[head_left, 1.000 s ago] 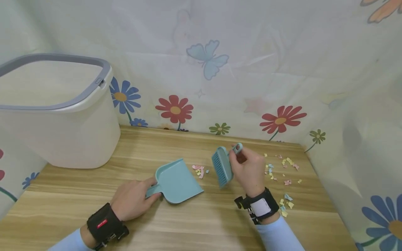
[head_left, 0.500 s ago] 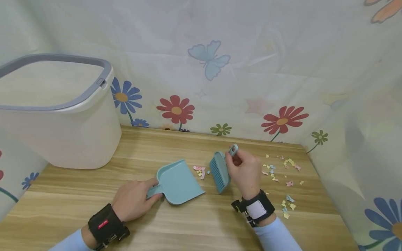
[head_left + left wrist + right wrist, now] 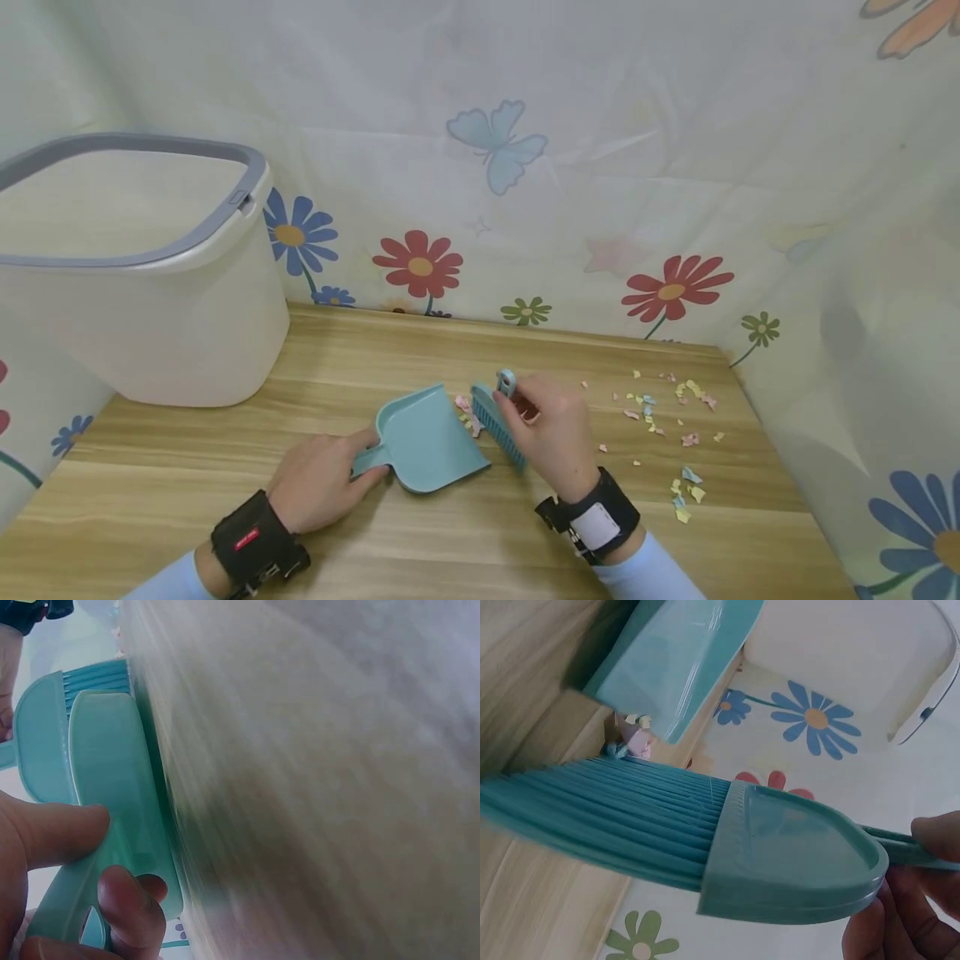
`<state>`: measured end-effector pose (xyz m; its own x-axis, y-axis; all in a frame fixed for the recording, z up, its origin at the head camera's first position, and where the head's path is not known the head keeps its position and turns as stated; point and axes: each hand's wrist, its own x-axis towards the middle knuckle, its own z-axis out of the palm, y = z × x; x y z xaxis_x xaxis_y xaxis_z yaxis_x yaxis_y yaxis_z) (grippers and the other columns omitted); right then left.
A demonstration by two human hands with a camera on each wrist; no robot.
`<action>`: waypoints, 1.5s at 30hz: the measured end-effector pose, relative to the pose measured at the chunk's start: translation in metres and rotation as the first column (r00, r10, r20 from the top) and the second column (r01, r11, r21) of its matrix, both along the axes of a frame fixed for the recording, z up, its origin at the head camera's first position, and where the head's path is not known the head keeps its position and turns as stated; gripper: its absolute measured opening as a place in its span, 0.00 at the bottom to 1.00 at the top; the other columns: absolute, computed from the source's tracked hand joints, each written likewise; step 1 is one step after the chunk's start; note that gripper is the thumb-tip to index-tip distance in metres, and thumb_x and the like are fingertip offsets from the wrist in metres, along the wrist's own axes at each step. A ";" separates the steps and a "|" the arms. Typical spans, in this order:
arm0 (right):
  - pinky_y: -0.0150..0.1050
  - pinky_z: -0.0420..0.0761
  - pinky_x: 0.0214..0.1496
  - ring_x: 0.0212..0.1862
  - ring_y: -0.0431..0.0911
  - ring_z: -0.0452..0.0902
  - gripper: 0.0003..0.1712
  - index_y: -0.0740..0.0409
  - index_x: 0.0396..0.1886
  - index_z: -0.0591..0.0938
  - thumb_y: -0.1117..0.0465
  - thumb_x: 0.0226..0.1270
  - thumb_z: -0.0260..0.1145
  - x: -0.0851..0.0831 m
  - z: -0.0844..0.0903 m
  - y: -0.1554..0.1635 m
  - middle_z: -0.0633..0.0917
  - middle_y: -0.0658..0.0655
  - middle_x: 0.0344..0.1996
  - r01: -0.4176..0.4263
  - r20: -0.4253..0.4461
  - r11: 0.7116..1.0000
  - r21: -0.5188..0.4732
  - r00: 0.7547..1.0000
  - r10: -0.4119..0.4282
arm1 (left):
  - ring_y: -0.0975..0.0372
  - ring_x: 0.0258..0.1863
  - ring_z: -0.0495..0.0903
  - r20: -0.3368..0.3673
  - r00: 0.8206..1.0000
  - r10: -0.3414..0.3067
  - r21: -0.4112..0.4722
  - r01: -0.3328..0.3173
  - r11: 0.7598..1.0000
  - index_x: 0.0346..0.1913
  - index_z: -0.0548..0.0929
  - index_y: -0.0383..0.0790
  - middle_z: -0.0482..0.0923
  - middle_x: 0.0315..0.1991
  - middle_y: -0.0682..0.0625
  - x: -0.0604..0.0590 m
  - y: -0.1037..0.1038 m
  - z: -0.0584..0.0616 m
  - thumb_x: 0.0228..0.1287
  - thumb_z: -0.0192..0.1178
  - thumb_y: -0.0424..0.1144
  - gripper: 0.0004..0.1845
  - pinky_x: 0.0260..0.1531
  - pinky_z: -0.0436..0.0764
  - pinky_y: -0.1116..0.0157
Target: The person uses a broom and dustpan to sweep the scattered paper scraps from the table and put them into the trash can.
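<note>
A teal dustpan [image 3: 427,437] lies on the wooden table [image 3: 187,492]; my left hand [image 3: 322,482] grips its handle, thumb and fingers curled round it [image 3: 82,847]. My right hand [image 3: 551,433] holds a small teal brush [image 3: 497,421] by its handle, bristles down at the dustpan's open right edge. A few pink and yellow paper scraps [image 3: 467,414] lie between brush and pan lip. In the right wrist view the brush [image 3: 705,832] fills the frame, with the dustpan [image 3: 675,667] and scraps [image 3: 634,735] just beyond the bristles.
More coloured paper scraps [image 3: 675,417] are scattered over the table's right side. A large white bin with a grey rim [image 3: 135,267] stands at the back left. A flowered cloth [image 3: 525,167] hangs behind and to the right of the table.
My right hand has swept the brush leftward across the table, pushing the small scrap pile up to the dustpan's lip. The left hand and dustpan have stayed almost still.
</note>
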<state>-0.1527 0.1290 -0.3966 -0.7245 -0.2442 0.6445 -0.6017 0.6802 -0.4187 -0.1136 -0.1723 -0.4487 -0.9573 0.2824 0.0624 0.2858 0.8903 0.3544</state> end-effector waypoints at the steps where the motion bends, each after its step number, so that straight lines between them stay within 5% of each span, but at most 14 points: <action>1: 0.35 0.82 0.27 0.27 0.42 0.81 0.03 0.56 0.33 0.88 0.63 0.65 0.76 0.001 0.000 -0.001 0.85 0.50 0.25 -0.019 0.003 1.000 0.004 1.000 0.019 | 0.71 0.18 0.66 -0.006 1.000 -0.002 0.000 0.002 1.000 0.53 0.87 0.49 0.73 0.21 0.62 0.000 0.000 0.000 0.65 0.70 0.56 0.20 0.17 0.58 0.69; 7: 0.37 0.82 0.27 0.27 0.38 0.80 0.03 0.57 0.35 0.89 0.65 0.63 0.76 0.005 0.005 -0.002 0.88 0.51 0.27 -0.101 -0.033 0.995 -0.022 0.994 0.100 | 0.71 0.18 0.66 -0.004 1.000 -0.001 -0.002 0.001 1.000 0.54 0.87 0.48 0.73 0.21 0.62 0.000 0.000 0.000 0.64 0.70 0.57 0.22 0.17 0.57 0.69; 16: 0.39 0.79 0.25 0.26 0.40 0.80 0.06 0.58 0.41 0.90 0.66 0.64 0.75 0.000 0.007 0.003 0.92 0.54 0.35 -0.077 -0.110 0.994 -0.081 0.992 0.068 | 0.71 0.18 0.65 -0.001 1.000 0.001 -0.004 -0.001 1.000 0.55 0.87 0.47 0.73 0.21 0.62 0.000 0.001 0.000 0.64 0.70 0.57 0.23 0.18 0.57 0.69; 23: 0.37 0.82 0.32 0.30 0.40 0.83 0.11 0.56 0.45 0.91 0.65 0.62 0.78 -0.005 -0.002 0.004 0.90 0.51 0.31 -0.047 -0.118 0.998 0.044 0.992 0.052 | 0.70 0.19 0.67 -0.005 1.000 0.002 -0.002 -0.002 1.000 0.55 0.87 0.47 0.78 0.24 0.60 0.001 0.001 -0.001 0.64 0.71 0.56 0.23 0.18 0.59 0.69; 30: 0.35 0.76 0.32 0.28 0.41 0.77 0.15 0.55 0.45 0.92 0.66 0.58 0.80 -0.006 -0.010 0.001 0.85 0.47 0.28 -0.121 -0.080 0.985 0.127 0.988 0.132 | 0.71 0.19 0.66 -0.010 1.000 -0.003 0.000 0.003 1.000 0.53 0.87 0.48 0.75 0.23 0.61 0.000 0.001 0.000 0.64 0.71 0.56 0.21 0.18 0.58 0.69; 38: 0.36 0.81 0.35 0.31 0.38 0.81 0.08 0.56 0.44 0.90 0.65 0.65 0.75 -0.003 -0.002 0.003 0.90 0.49 0.32 -0.220 -0.046 0.974 -0.054 0.975 0.217 | 0.70 0.19 0.66 -0.002 1.000 -0.003 0.000 0.003 1.000 0.54 0.87 0.48 0.74 0.23 0.61 0.001 0.002 0.001 0.64 0.71 0.56 0.21 0.18 0.57 0.69; 45: 0.32 0.81 0.35 0.30 0.40 0.82 0.05 0.57 0.41 0.90 0.66 0.67 0.73 -0.008 0.003 0.009 0.91 0.52 0.33 -0.120 -0.049 0.980 -0.161 0.992 0.113 | 0.70 0.21 0.68 -0.002 1.000 0.002 0.012 -0.002 1.000 0.56 0.87 0.46 0.81 0.28 0.58 0.002 0.003 0.003 0.64 0.71 0.55 0.23 0.19 0.60 0.69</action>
<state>-0.1607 0.1384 -0.3938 -0.6709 -0.2143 0.7099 -0.6907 0.5289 -0.4931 -0.1117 -0.1696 -0.4453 -0.9578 0.2793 0.0676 0.2843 0.8866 0.3648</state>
